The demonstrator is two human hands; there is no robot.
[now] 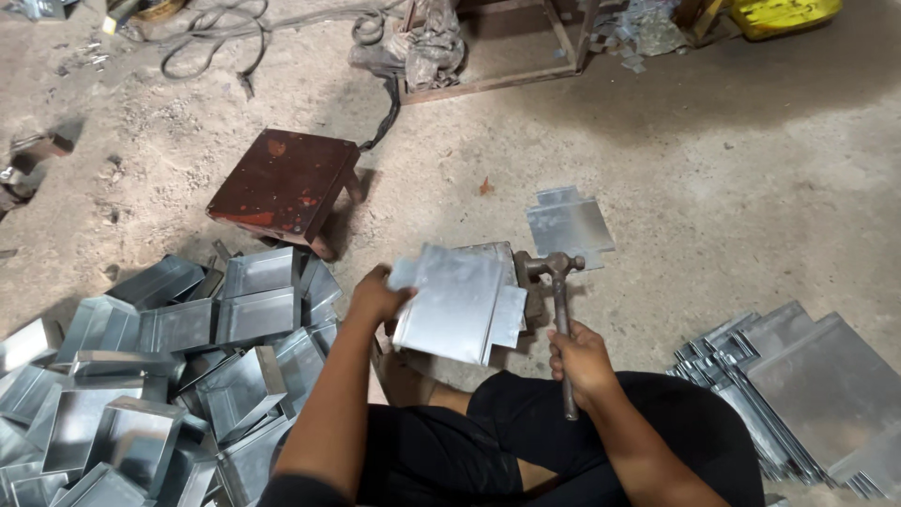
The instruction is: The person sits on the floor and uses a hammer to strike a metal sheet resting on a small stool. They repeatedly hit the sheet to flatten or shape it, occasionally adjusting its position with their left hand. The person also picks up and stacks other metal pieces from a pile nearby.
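Dusty concrete floor (732,188): left hand (375,296) grips metal sheet (460,305) over block, right hand (580,361) clenches hammer (560,300); mid-forming, next blow needs edge aligned.

Hammer (560,310): one, in the right hand (582,361). Notched flat metal sheet (460,302): one, under the left hand (375,296); a second blank (568,223) lies far of it on the floor. Low red stool (284,181): one. Folded metal boxes (160,385), near left: a heap, too many to count. Flat blanks (807,394), near right: one stack, number unclear.
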